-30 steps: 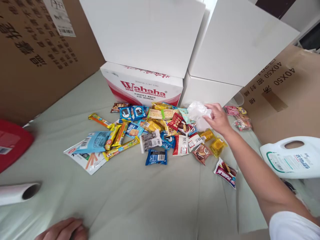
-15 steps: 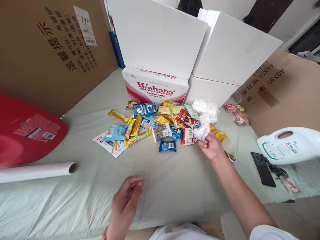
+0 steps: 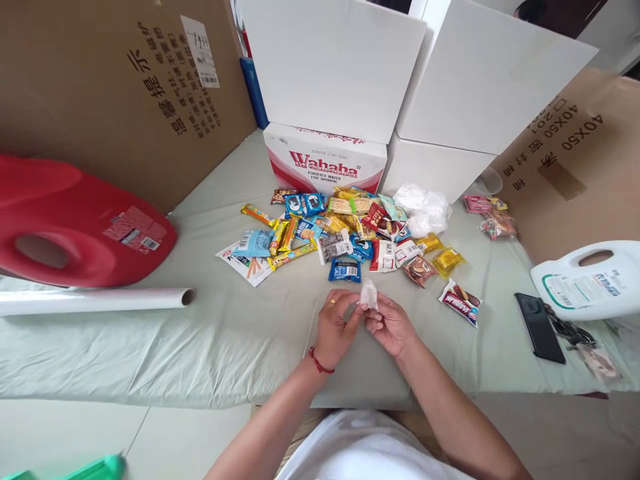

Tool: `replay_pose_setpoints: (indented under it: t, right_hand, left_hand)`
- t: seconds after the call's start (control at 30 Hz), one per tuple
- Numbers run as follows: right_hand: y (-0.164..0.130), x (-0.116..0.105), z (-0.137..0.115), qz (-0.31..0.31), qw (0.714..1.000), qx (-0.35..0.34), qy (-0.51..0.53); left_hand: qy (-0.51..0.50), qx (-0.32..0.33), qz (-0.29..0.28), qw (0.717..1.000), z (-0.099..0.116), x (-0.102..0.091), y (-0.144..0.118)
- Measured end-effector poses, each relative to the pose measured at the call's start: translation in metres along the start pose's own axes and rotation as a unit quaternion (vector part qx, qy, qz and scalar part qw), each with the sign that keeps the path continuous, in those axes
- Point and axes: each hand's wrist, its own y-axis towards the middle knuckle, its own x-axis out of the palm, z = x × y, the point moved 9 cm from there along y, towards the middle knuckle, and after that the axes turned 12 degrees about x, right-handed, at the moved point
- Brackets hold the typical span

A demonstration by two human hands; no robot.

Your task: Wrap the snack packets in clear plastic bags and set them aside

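Observation:
Both hands meet over the cloth in front of the snacks, pinching a small crumpled plastic bag point(image 3: 369, 294). My left hand point(image 3: 339, 327), with a ring and a red wrist cord, grips its left side. My right hand point(image 3: 393, 325) has closed fingers on its right side. Just beyond lies a heap of wrapped snacks, with a dark blue packet point(image 3: 345, 270) nearest. To the right are a brown packet point(image 3: 421, 269), a yellow packet point(image 3: 449, 261) and a purple-and-white snack packet point(image 3: 461, 303). More crumpled clear plastic bags point(image 3: 425, 208) sit at the heap's right end.
Behind the heap stand a Wahaha carton point(image 3: 325, 163) and white boxes point(image 3: 445, 167). On the left are a red jug point(image 3: 90, 220) and a white roll point(image 3: 100, 300). A white jug point(image 3: 595, 283) and black phone point(image 3: 540, 327) lie right.
My right hand has drawn a small plastic bag away from the crumpled pile, toward me. My left hand has come up and right and now grips it too. The camera view has shifted.

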Motion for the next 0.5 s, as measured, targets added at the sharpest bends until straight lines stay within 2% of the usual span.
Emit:
replay_pose_setpoints:
  t: [0.1,0.17,0.2,0.3,0.37,0.43,0.5]
  right_hand:
    - [-0.019,-0.005,-0.025,0.069,0.988,-0.114,-0.079]
    - [-0.031,0.002,-0.037,0.074,0.967,-0.177,-0.168]
    - [-0.034,0.007,-0.039,0.070,0.956,-0.187,-0.215]
    - [-0.034,0.006,-0.040,0.076,0.940,-0.181,-0.279]
    - [-0.032,-0.002,-0.040,0.075,0.953,-0.161,-0.244]
    - [-0.028,-0.007,-0.037,0.048,0.974,-0.117,-0.190]
    - [-0.026,-0.011,-0.030,0.017,0.988,-0.064,-0.139]
  left_hand:
    - [0.041,-0.023,0.051,0.998,-0.002,-0.005,-0.006]
    - [0.054,-0.021,0.055,0.997,0.002,-0.005,-0.007]
    - [0.051,-0.018,0.049,0.997,0.004,-0.003,-0.007]
    - [-0.003,-0.039,0.026,0.999,0.002,0.001,-0.007]
    - [-0.070,-0.107,0.032,0.991,-0.011,0.000,-0.011]
    - [-0.149,-0.196,0.063,0.967,-0.029,-0.002,-0.019]
    - [-0.231,-0.272,0.111,0.928,-0.045,-0.004,-0.028]
